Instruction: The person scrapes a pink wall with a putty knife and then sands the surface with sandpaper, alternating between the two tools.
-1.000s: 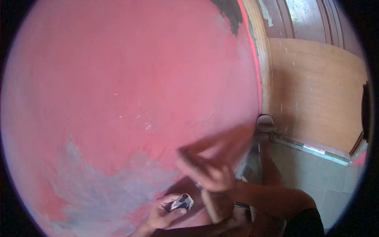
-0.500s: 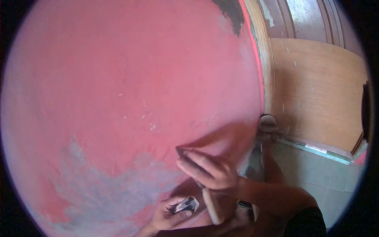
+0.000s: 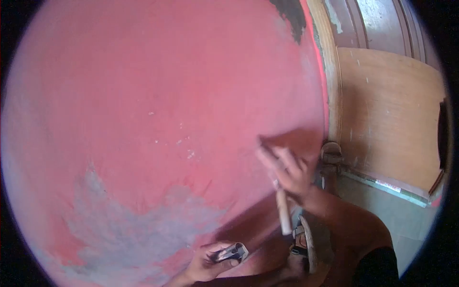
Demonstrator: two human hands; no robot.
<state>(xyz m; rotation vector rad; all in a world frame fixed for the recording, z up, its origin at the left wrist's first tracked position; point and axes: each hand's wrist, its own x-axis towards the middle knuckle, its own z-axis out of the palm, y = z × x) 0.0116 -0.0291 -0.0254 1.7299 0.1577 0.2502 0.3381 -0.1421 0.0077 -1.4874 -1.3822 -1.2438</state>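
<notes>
Down there, my right grip (image 3: 294, 176) holds a tool (image 3: 281, 200), likely light, stiff, best taken by its handle (image 3: 284, 217); left grip (image 3: 208, 263), an object (image 3: 234, 252).

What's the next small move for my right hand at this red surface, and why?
Perhaps sweep your right hand left, toward the white specks: they stand out on the red surface, the pale-handled tool is in that hand, and your left hand is occupied with a small object.

Pink wall (image 3: 215, 95) (grey-patched), hands (image 3: 292, 174), pale handle (image 3: 283, 213)
</notes>
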